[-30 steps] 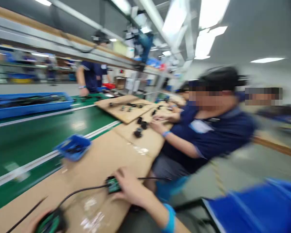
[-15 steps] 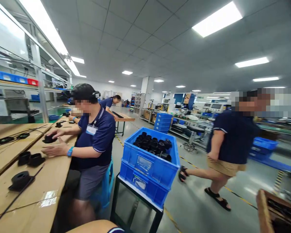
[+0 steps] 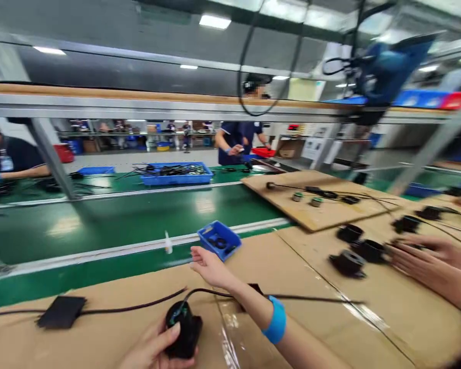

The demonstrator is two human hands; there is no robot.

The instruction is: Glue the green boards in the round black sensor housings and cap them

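Note:
My left hand (image 3: pixel 157 346) is wrapped round a black round housing (image 3: pixel 182 330), thumb on its near side. The housing's open top shows some green inside, and a black cable (image 3: pixel 211 292) runs out of it to the right, passing by my right forearm. My right hand (image 3: pixel 209 266), below a blue wristband, is raised over the bench with its fingers loosely stretched out and nothing visible in them. It is just in front of a small blue bin (image 3: pixel 219 241) with black rings in it. A small white bottle (image 3: pixel 168 243) stands to its left.
A flat black piece (image 3: pixel 61 312) on a cable lies at left. On the right, a co-worker's hands (image 3: pixel 430 256) work beside several black housings (image 3: pixel 348 264). Behind are a green conveyor (image 3: pixel 146 220), a raised board (image 3: pixel 292 205) with parts, and a blue tray (image 3: pixel 176 179) of cables.
The view has swung from the co-worker and stacked blue crates on the right back to the bench. My hands and the held black housing are now in view.

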